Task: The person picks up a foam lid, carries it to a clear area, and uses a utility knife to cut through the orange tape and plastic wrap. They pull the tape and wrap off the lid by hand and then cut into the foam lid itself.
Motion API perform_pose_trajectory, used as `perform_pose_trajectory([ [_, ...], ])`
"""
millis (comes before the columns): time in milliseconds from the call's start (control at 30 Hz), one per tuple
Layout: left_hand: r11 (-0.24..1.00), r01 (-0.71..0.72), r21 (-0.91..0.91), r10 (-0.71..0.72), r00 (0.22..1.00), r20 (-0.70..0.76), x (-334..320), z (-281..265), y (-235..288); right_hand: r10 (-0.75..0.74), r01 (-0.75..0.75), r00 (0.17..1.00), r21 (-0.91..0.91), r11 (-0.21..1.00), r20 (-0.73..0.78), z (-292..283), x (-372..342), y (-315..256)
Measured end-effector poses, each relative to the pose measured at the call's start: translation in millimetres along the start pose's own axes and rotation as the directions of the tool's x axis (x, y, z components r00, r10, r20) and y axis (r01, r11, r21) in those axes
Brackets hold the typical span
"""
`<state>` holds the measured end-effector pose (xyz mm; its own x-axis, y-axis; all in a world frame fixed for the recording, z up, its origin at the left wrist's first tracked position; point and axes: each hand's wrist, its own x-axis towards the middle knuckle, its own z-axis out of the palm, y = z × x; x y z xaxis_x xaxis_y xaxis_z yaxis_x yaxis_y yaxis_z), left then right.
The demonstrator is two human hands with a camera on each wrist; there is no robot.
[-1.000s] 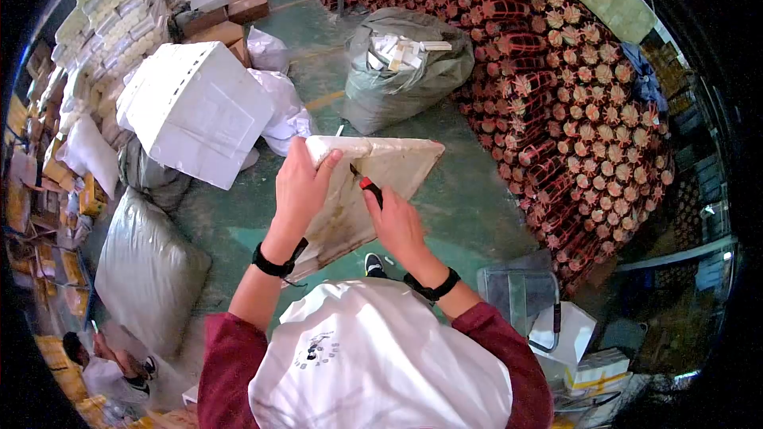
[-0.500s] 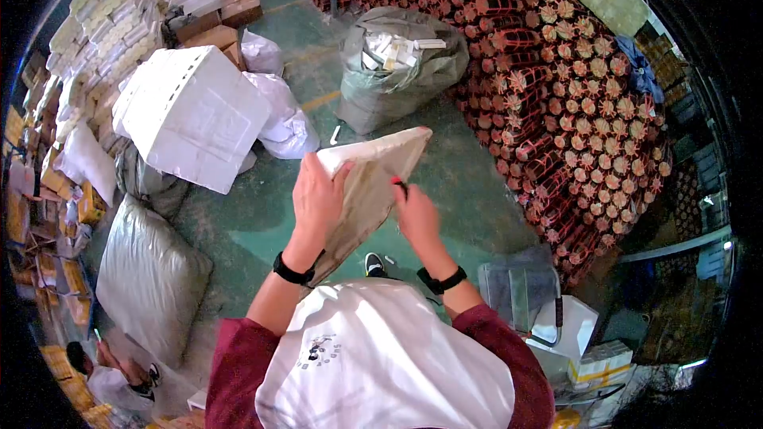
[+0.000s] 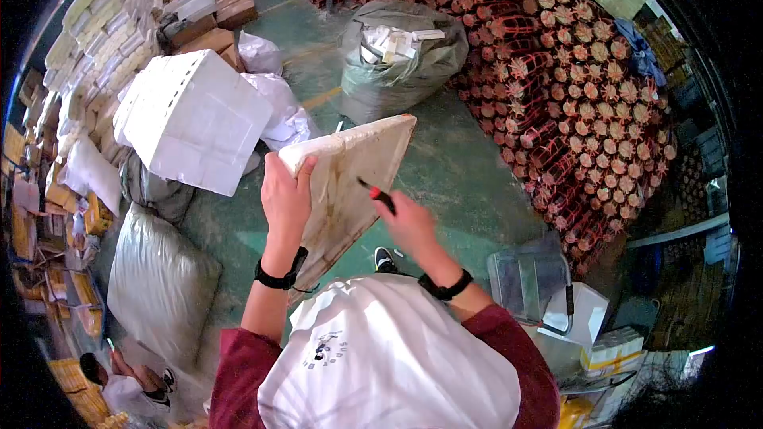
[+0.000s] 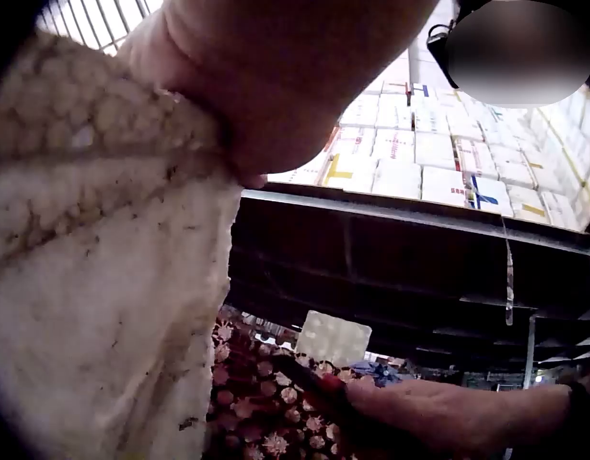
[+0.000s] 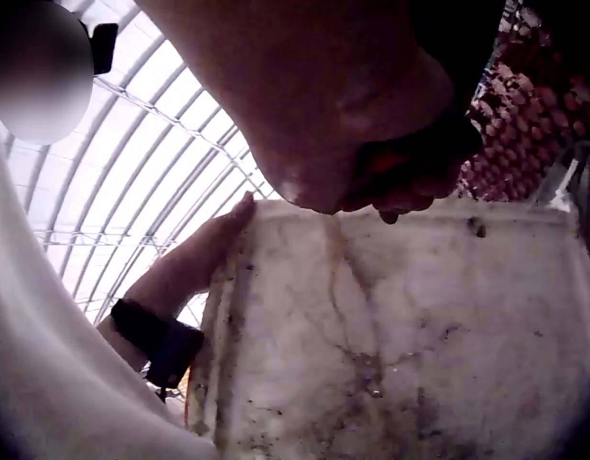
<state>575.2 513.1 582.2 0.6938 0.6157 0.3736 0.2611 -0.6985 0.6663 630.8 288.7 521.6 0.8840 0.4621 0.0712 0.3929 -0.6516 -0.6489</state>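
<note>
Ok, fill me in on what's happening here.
A person is working on a stained white panel, held tilted in front of them. The left hand grips it by its upper edge, while the right hand holds a red-and-black cutter pointing toward its face; whether the tip touches is hard to tell. Beyond the panel, an open grey-green sack stands on the floor with white pieces in it.
</note>
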Motion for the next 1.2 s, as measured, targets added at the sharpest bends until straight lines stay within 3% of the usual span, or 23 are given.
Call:
perform_pose_trajectory([
  [267,0.999,0.030,-0.018,-0.029,0.999,0.034,-5,-13,12,-0.066,0.061,0.997,-0.108,0.992,-0.046,19,33,-26],
  [400,0.977,0.121,-0.175,-0.097,0.985,0.139,-11,-9,15,-0.048,0.014,0.983,-0.191,0.981,-0.177,32,40,19],
  [433,0.997,0.009,-0.076,0.000,0.994,0.109,-18,4,9,-0.031,-0.005,0.986,-0.213,0.977,-0.162,30,35,28],
  [500,0.990,-0.126,-0.064,0.131,0.988,0.079,-28,24,3,-0.009,-0.028,0.991,-0.263,0.964,-0.136,20,22,49],
  [567,0.998,0.052,-0.030,-0.053,0.999,-0.005,-23,18,-1,0.375,-0.430,0.898,-0.284,0.857,-0.228,0,12,86],
  [667,0.995,0.025,-0.095,-0.032,0.997,-0.072,-7,-15,-23,0.544,-0.645,0.761,-0.319,0.695,-0.354,-51,-16,190],
  [700,0.995,0.054,-0.088,-0.060,0.996,-0.059,-6,-21,-26,0.556,-0.674,0.736,-0.337,0.657,-0.387,-62,-20,190],
  [800,0.990,0.083,-0.115,-0.085,0.996,-0.017,2,-30,-23,0.451,-0.534,0.838,-0.290,0.794,-0.306,-56,-22,163],
  [867,0.993,0.093,-0.079,-0.093,0.996,-0.003,3,-25,-15,0.411,-0.433,0.901,-0.245,0.867,-0.139,-41,-14,102],
  [900,0.993,0.100,-0.063,-0.100,0.995,0.004,2,-22,-11,0.362,-0.369,0.929,-0.129,0.921,-0.072,-40,-13,61],
  [933,0.994,0.083,-0.068,-0.082,0.997,0.004,1,-19,-8,0.301,-0.302,0.953,-0.008,0.953,-0.011,-33,-13,29],
  [1000,0.996,0.052,-0.074,-0.052,0.999,0.002,-1,-16,-1,0.069,-0.064,0.995,0.064,0.996,-0.070,-3,-9,4],
  [1100,0.998,0.033,-0.058,-0.033,0.999,0.015,-3,-17,6,-0.027,0.027,1.000,-0.060,0.998,-0.005,22,8,-19],
  [1200,1.000,0.014,-0.014,-0.013,1.000,0.011,-9,-15,9,0.010,-0.010,1.000,-0.086,0.996,-0.001,16,22,-34],
])
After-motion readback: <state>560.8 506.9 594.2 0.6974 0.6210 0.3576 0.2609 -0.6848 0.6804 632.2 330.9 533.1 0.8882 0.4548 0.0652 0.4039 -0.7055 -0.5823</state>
